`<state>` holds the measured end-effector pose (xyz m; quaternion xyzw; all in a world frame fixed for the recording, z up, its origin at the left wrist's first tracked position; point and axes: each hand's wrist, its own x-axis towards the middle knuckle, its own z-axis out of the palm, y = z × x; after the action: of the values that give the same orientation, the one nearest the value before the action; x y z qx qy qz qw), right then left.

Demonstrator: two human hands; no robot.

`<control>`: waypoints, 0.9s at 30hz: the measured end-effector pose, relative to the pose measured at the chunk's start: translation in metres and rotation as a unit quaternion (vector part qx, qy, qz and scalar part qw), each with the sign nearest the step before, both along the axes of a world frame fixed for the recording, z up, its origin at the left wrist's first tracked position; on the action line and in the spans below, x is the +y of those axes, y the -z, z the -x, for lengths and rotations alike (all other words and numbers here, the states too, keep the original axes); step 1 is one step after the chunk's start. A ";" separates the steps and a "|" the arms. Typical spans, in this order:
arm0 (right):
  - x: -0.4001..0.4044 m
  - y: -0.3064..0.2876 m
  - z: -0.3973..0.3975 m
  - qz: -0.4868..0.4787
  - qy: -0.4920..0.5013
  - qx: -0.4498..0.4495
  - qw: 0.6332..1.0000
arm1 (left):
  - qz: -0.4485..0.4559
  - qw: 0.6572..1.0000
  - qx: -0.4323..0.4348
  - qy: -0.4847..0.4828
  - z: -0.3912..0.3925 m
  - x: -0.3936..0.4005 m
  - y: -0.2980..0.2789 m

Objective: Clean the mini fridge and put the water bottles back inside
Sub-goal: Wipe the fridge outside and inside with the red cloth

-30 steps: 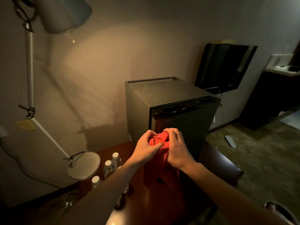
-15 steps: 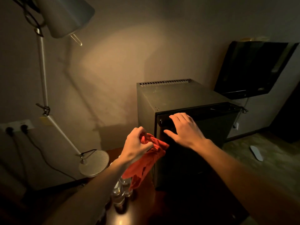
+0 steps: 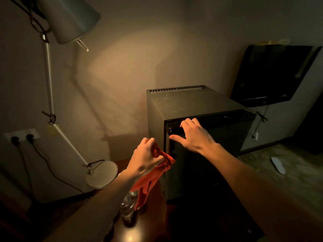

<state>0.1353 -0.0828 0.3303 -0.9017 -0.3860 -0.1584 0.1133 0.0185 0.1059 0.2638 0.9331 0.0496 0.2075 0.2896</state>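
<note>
Fingers of the right hand lay spread on the top edge of the mini fridge door, thumb apart below. The left hand gripped an orange cloth, fingers curled around it, just beside the door's left edge. Water bottles stood on the wooden table, under the hanging cloth.

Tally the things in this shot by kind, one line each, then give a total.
Mini fridge: 1
Orange cloth: 1, gripped by the left hand
Water bottles: at least 2; arm and cloth hide the rest
Desk lamp: 1
Television: 1
Plugs in wall socket: 2
Slipper: 1
Total: at least 9
</note>
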 end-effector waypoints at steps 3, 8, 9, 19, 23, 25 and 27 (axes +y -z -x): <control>-0.014 -0.001 0.018 -0.013 -0.005 -0.024 1.000 | -0.066 0.997 0.032 0.006 0.010 -0.001 -0.005; -0.067 0.001 0.059 -0.031 0.008 -0.046 0.998 | -0.136 0.990 0.028 0.020 0.027 -0.012 -0.007; -0.079 -0.001 0.068 -0.030 0.022 -0.034 0.999 | -0.138 0.990 0.028 0.024 0.031 -0.015 -0.008; -0.150 -0.016 0.157 0.006 0.236 -0.061 0.970 | -0.124 0.990 0.019 0.063 0.059 -0.088 -0.007; -0.165 -0.012 0.177 0.067 0.185 -0.073 0.978 | -0.134 0.987 0.019 0.080 0.062 -0.114 -0.006; -0.157 -0.002 0.187 0.066 0.115 -0.054 0.990 | -0.143 0.986 0.020 0.088 0.062 -0.127 -0.005; -0.143 0.017 0.196 0.084 0.074 -0.003 0.994 | -0.141 0.985 0.018 0.095 0.062 -0.138 -0.002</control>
<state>-0.0609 -0.2263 0.3130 -0.9334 -0.3310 -0.1362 0.0237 -0.0440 -0.0317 0.2661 0.9686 -0.0642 0.1669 0.1726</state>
